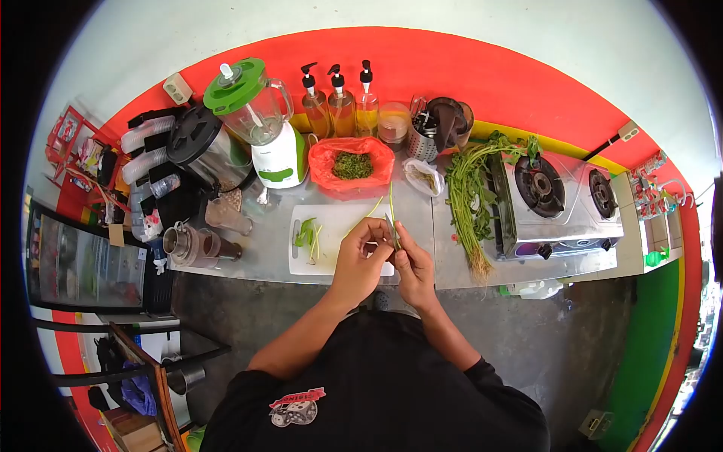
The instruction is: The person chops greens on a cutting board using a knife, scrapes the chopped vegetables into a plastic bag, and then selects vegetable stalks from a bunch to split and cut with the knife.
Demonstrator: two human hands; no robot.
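Note:
My left hand [366, 256] and my right hand [413, 265] meet above the right part of a white cutting board [339, 260]. A small knife blade [391, 229] shows between them, its handle hidden; the fingers of my left hand are closed by it. Pinched in my right hand is a thin green stem [392, 202], pointing up from the fingers. Another stem [363, 217] lies beyond my left hand. Cut leaves and stems [307, 235] rest on the board's left part. Behind the board, a red plastic bag [324, 175] holds chopped greens [352, 166].
A blender [277, 154], pump bottles [341, 109] and a utensil holder [423, 141] stand along the wall. Long rooted greens [468, 203] lie beside the gas stove [557, 203] on the right. Left are a metal pot [203, 147] and a glass press [197, 246].

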